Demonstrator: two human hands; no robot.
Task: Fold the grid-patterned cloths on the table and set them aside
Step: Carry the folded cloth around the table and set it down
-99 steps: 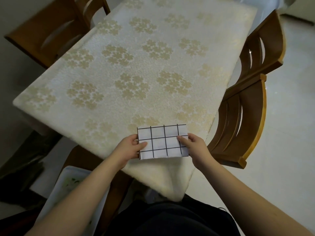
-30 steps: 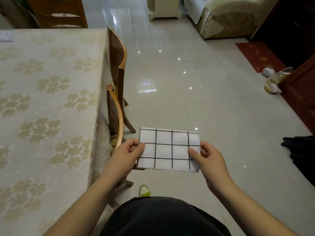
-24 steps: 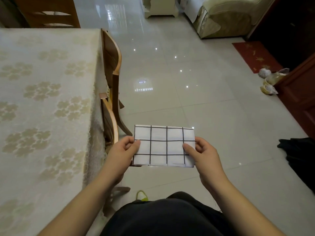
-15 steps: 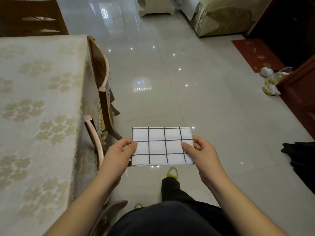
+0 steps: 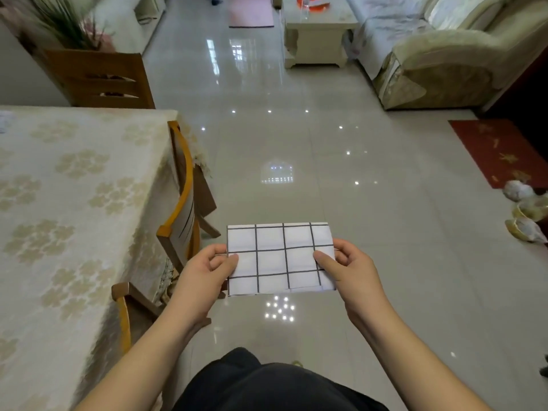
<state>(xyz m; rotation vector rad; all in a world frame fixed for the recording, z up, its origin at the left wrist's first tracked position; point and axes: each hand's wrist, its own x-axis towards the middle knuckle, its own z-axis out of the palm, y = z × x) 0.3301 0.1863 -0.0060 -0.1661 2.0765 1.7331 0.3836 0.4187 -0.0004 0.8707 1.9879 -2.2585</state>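
A folded white cloth with a black grid pattern (image 5: pixel 278 259) is held flat in the air above the tiled floor, to the right of the table. My left hand (image 5: pixel 207 271) pinches its left edge, thumb on top. My right hand (image 5: pixel 347 266) pinches its right edge the same way. The table (image 5: pixel 59 203), covered with a cream floral tablecloth, lies at the left.
Two wooden chairs (image 5: pixel 184 209) stand tucked along the table's right side, another (image 5: pixel 100 81) at its far end. A sofa (image 5: pixel 439 51) and low table (image 5: pixel 317 28) stand at the back. A red mat (image 5: pixel 501 152) and bags (image 5: pixel 525 209) lie at the right.
I have turned away from the table with the folded cloth, which stays in both hands. The view has lifted, so the sofa and the far room now show.
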